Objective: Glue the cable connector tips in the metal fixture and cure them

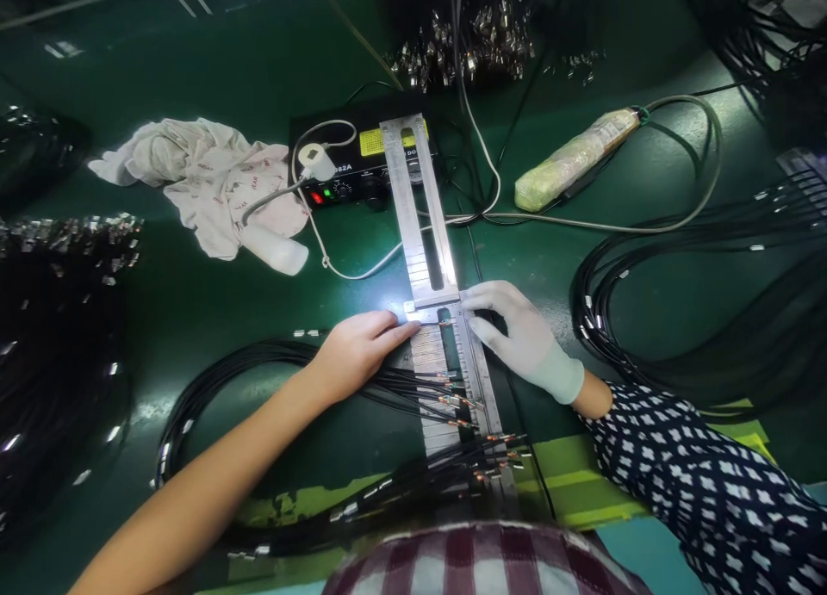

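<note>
My bare left hand (pixel 357 352) is at the left edge of a slotted metal fixture (pixel 434 345), its fingers closed on a thin black cable (pixel 430 323). That cable lies across the fixture, and its stripped, coppery end shows over the slot. My right hand (pixel 525 343), in a white glove, rests its fingertips against the fixture's right rail, thumb and forefinger apart. The fixture's upper slotted plate (pixel 419 207) extends away from me. Below my left hand, several more black cables (pixel 394 384) lie over the ruled metal strip with their ends towards the right.
Behind the fixture stands a black control box (pixel 352 169) with lit indicators. A crumpled cloth (pixel 213 177) and a white-handled corded tool (pixel 275 249) lie left; a plastic-wrapped tool (pixel 575 160) lies right. Cable coils (pixel 600 311) and bundles (pixel 58 319) surround the green table (pixel 349 294).
</note>
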